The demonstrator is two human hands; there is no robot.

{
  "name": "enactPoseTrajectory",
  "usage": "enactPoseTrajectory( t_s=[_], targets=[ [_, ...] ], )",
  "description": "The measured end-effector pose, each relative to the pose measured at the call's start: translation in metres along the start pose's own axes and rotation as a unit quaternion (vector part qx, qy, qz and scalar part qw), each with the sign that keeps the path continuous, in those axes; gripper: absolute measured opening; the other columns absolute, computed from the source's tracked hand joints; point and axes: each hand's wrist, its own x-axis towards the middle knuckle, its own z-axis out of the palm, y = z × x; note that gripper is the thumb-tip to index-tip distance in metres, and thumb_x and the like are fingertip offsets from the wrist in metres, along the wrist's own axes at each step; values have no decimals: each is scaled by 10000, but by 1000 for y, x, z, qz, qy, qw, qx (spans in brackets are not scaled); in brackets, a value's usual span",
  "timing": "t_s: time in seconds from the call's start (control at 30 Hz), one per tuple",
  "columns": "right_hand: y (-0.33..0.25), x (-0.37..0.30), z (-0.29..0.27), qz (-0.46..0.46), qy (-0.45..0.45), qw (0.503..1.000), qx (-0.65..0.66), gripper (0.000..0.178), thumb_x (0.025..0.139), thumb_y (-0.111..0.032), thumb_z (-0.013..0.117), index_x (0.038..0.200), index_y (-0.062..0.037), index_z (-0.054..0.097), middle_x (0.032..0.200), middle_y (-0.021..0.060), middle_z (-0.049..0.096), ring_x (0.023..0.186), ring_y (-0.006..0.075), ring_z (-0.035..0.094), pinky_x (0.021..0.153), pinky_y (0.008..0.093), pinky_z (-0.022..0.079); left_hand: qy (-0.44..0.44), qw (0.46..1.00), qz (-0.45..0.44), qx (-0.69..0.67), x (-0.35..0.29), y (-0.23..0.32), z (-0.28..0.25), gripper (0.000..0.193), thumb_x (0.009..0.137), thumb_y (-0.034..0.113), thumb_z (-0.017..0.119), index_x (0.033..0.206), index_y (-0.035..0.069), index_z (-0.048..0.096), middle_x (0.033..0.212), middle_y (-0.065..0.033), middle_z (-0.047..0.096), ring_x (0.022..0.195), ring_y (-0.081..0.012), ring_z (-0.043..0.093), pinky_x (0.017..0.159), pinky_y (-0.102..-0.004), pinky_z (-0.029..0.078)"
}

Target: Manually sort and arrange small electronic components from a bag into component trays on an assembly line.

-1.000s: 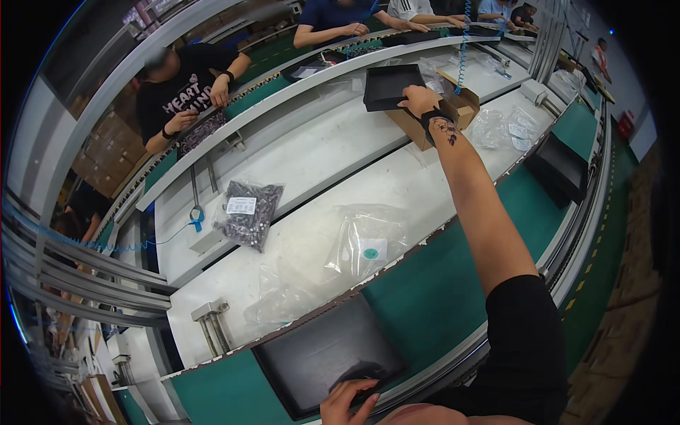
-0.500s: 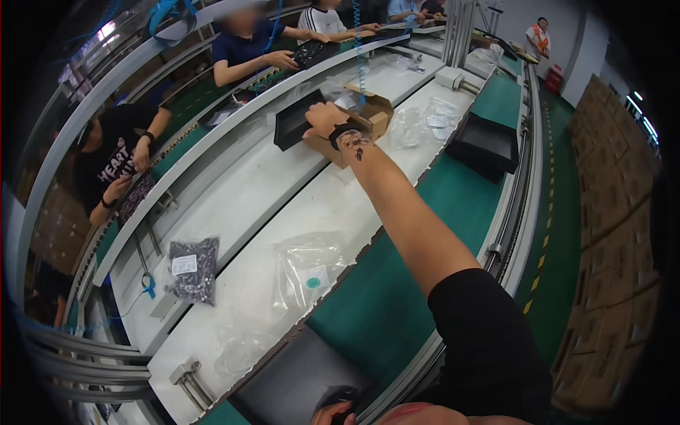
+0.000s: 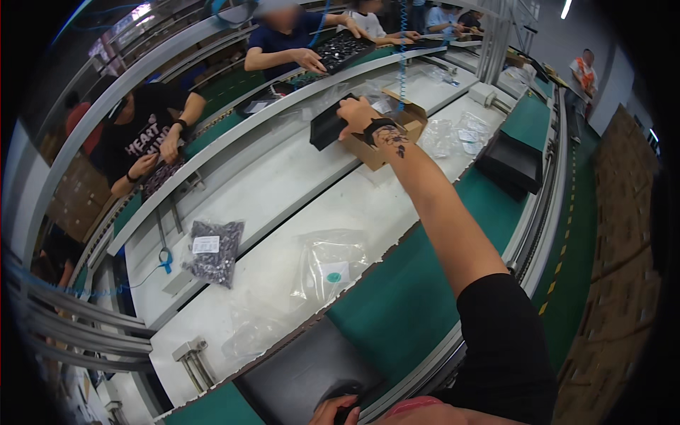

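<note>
My right hand point(image 3: 359, 117), with a black band at its wrist, reaches far across the white surface. Its curled fingers hold the edge of a small black tray point(image 3: 327, 129), tilted beside an open cardboard box point(image 3: 372, 154). The hand and wrist cover part of the box. Low in the picture, my left hand point(image 3: 334, 411) is partly cut off. Its bent fingers close on the near edge of a large, dark, glossy tray point(image 3: 304, 372); a black rounded shape there is hard to make out.
On the white surface lie a bag of dark small parts point(image 3: 214, 253) and a clear plastic bag point(image 3: 329, 273). Stacked black trays point(image 3: 511, 161) sit on the green belt point(image 3: 397, 312). A metal rail point(image 3: 234, 159) separates me from co-workers; one holds a part-filled black tray point(image 3: 343, 51).
The view has shifted, so the scene sits farther right in the picture. My hands keep their places at the trays. A co-worker's part-filled tray is raised and tilted more.
</note>
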Motion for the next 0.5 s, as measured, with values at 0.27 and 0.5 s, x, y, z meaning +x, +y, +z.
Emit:
enactPoseTrajectory(
  t_s=[0.27, 0.5],
  targets=[
    [-20, 13, 6, 119, -43, 992, 0, 442, 681, -404, 731, 975, -113, 575, 984, 44, 566, 1041, 227, 519, 832, 433, 370, -34, 996, 77, 3, 4, -20, -16, 236, 787, 107, 658, 1004, 57, 582, 911, -136, 617, 842, -304, 609, 747, -374, 486],
    [-26, 7, 35, 130, -16, 991, 5, 398, 705, -299, 731, 1005, -118, 542, 979, 46, 554, 1012, 229, 528, 811, 446, 396, -82, 983, 162, 1, 7, -21, -11, 187, 781, 98, 661, 952, 46, 606, 918, -135, 617, 852, -296, 604, 752, -351, 483]
  ],
)
